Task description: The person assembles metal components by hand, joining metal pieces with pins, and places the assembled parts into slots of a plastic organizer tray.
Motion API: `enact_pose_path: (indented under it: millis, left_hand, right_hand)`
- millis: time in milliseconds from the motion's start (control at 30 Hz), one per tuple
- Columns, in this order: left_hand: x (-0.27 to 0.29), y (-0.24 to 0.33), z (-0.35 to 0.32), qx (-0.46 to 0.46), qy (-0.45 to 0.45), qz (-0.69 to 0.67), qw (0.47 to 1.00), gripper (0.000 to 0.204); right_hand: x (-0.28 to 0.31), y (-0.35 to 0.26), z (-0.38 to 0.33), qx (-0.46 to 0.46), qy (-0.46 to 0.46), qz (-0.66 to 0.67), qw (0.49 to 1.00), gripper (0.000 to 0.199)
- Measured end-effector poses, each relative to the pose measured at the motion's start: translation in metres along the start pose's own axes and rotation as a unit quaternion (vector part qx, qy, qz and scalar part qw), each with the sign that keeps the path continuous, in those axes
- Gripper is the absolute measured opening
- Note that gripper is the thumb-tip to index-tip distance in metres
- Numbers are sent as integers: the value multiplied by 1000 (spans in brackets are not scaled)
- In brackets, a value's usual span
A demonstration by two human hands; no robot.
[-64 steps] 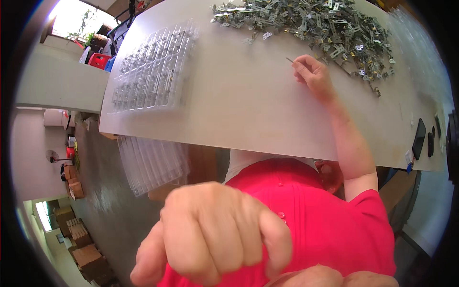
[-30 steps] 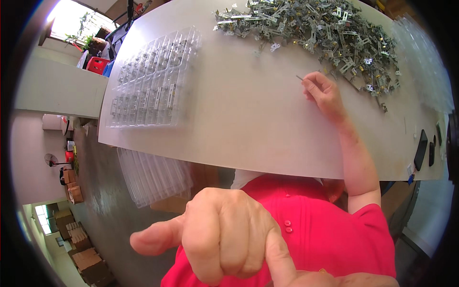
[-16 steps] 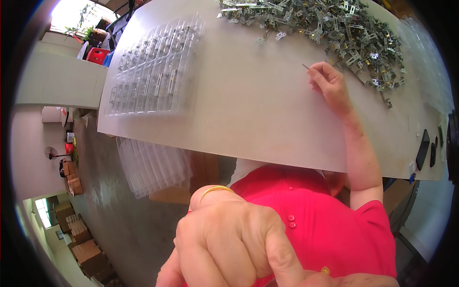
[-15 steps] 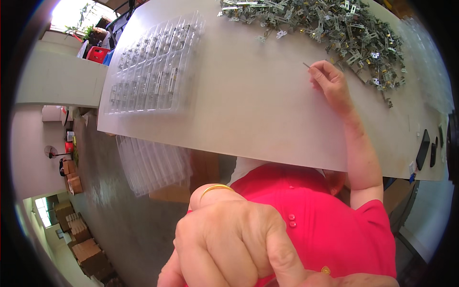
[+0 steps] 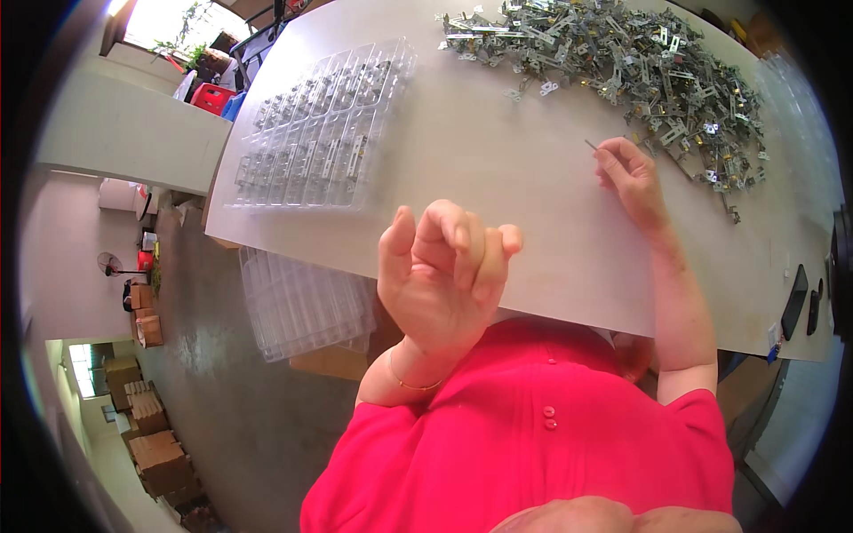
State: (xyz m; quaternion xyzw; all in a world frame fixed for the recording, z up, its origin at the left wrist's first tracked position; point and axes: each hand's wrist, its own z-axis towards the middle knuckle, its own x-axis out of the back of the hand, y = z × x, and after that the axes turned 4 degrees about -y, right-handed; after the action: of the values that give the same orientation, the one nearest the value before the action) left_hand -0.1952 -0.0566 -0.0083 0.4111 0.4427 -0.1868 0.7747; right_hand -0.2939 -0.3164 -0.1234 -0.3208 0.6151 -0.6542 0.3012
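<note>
Metal stick [image 5: 591, 145], thin and short, sits pinched between the thumb and forefinger of your right hand [image 5: 633, 182], one end poking out toward the left over the table [image 5: 524, 169]. Nearest you is your red shirt [image 5: 533, 444], with buttons down the front. Your left hand [image 5: 440, 284] is raised in front of the table's near edge, palm up, its fingers parted and loosely curled; a thin gold bracelet [image 5: 407, 385] circles that wrist. Below that edge, to your left, clear trays [image 5: 306, 302] lie stacked. A dark flat thing [image 5: 795, 302] rests on the table by your right, well apart from your arm. Farther in on the left stands a clear tray [image 5: 375, 133] with metal parts in its compartments. Just beyond your right hand spreads a big heap of metal parts [image 5: 622, 62], with clear plastic [image 5: 791, 115] to its right.
</note>
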Motion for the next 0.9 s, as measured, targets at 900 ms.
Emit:
enact_pose_path:
  millis: [900]
  left_hand:
    - [41,40,-17,-26,99,-19,995,43]
  right_hand:
    - [6,7,4,-18,-19,22,999,10]
